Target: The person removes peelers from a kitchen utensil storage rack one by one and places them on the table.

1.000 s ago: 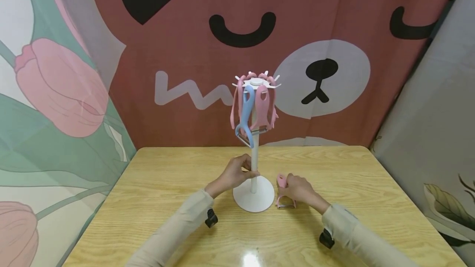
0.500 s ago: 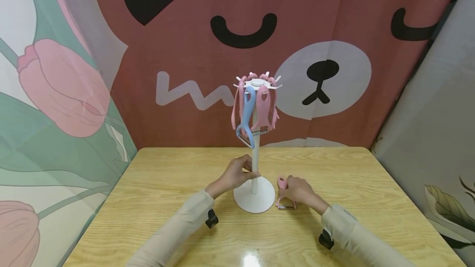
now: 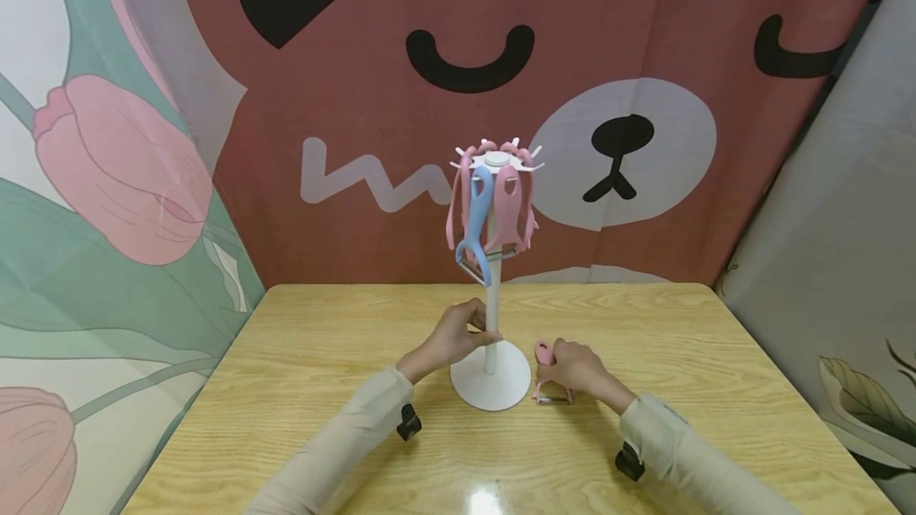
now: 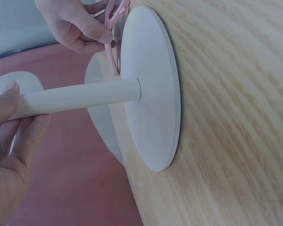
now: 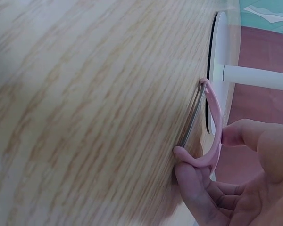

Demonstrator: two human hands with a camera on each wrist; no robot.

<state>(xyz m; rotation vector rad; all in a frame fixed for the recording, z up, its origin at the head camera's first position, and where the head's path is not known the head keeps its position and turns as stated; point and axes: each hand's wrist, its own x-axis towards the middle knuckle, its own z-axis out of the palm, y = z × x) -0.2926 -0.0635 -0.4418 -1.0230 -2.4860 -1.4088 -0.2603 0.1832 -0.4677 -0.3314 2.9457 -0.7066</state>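
A white stand (image 3: 490,388) with a round base and a thin pole rises from the table. My left hand (image 3: 452,334) grips the lower pole (image 4: 85,96), thumb on one side and fingers on the other. Just right of the base, my right hand (image 3: 576,364) pinches a pink peeler (image 3: 545,351) by its sides. In the right wrist view the peeler's metal blade (image 5: 192,115) faces the tabletop, close to it. From the stand's top hooks hang a blue peeler (image 3: 475,221) and several pink peelers (image 3: 507,209).
The wooden table (image 3: 322,356) has its back edge against a brown curtain (image 3: 343,245) with a bear print. A floral curtain (image 3: 143,181) hangs at the left and a grey one (image 3: 823,221) at the right. Small black wrist cameras (image 3: 409,423) sit under both sleeves.
The view has shifted very slightly. Both hands keep their places, the left on the pole and the right on the pink peeler.
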